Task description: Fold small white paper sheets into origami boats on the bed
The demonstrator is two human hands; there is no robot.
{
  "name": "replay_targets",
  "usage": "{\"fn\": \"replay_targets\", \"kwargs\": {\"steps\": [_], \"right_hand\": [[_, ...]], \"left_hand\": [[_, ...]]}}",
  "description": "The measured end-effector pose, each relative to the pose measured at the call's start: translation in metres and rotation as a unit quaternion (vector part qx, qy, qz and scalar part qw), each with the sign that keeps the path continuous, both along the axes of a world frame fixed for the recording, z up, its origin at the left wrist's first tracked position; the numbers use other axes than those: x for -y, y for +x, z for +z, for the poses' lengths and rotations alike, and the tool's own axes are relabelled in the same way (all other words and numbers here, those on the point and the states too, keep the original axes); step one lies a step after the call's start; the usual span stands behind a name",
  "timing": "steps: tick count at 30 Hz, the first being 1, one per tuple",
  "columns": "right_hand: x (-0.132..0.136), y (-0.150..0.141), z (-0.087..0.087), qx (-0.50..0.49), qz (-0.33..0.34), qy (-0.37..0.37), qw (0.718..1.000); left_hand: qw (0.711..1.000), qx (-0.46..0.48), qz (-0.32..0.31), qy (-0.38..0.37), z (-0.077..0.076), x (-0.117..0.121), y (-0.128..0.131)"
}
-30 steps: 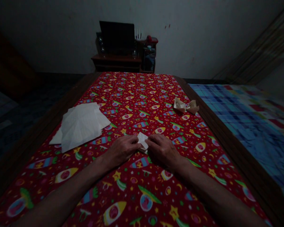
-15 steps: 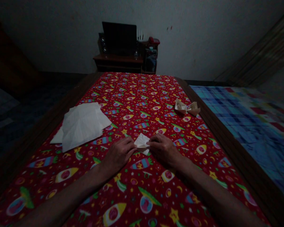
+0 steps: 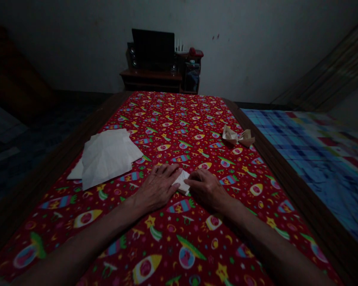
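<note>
A small folded white paper (image 3: 183, 182) lies on the red patterned tablecloth (image 3: 179, 127) between my two hands. My left hand (image 3: 156, 188) lies flat with fingers stretched out, pressing down on the paper's left part and covering most of it. My right hand (image 3: 205, 188) rests at the paper's right edge, its fingertips touching it.
A loose stack of white paper sheets (image 3: 106, 157) lies to the left. Two folded brownish paper figures (image 3: 237, 136) sit near the table's right edge. Beside the table on the right is a blue checked surface (image 3: 310, 147). A dark cabinet with a screen (image 3: 155, 59) stands at the far wall.
My left hand has slid forward and flattened over the paper, which was lifted a little half a second ago and now lies pressed down. My right hand has stayed at its right edge.
</note>
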State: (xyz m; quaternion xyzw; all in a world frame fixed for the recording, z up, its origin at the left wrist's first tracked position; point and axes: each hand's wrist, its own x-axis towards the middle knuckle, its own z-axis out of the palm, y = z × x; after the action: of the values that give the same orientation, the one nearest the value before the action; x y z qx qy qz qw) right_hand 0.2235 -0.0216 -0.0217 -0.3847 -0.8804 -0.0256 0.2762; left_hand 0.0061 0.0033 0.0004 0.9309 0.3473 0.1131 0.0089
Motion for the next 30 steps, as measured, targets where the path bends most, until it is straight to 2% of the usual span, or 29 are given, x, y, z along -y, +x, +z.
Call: {"fn": "replay_targets", "kwargs": {"steps": [6,12,23,27,30], "right_hand": [[0.001,-0.001,0.005,-0.002,0.003,-0.008,1.0],[0.001,-0.001,0.002,-0.016,0.011,0.006,1.0],[0.001,-0.001,0.004,-0.005,0.015,0.01,1.0],[0.001,0.0,0.002,0.0,0.009,0.004,1.0],[0.001,0.0,0.001,-0.001,0.006,0.0,1.0]], "left_hand": [[0.999,-0.001,-0.004,0.035,-0.001,-0.005,0.0],[0.999,0.013,-0.027,0.029,-0.004,0.001,-0.008],[0.999,0.03,-0.037,0.019,-0.004,-0.01,-0.005],[0.994,0.088,-0.071,-0.012,-0.006,-0.005,-0.012],[0.985,0.147,-0.073,-0.05,-0.01,0.002,-0.013]]}}
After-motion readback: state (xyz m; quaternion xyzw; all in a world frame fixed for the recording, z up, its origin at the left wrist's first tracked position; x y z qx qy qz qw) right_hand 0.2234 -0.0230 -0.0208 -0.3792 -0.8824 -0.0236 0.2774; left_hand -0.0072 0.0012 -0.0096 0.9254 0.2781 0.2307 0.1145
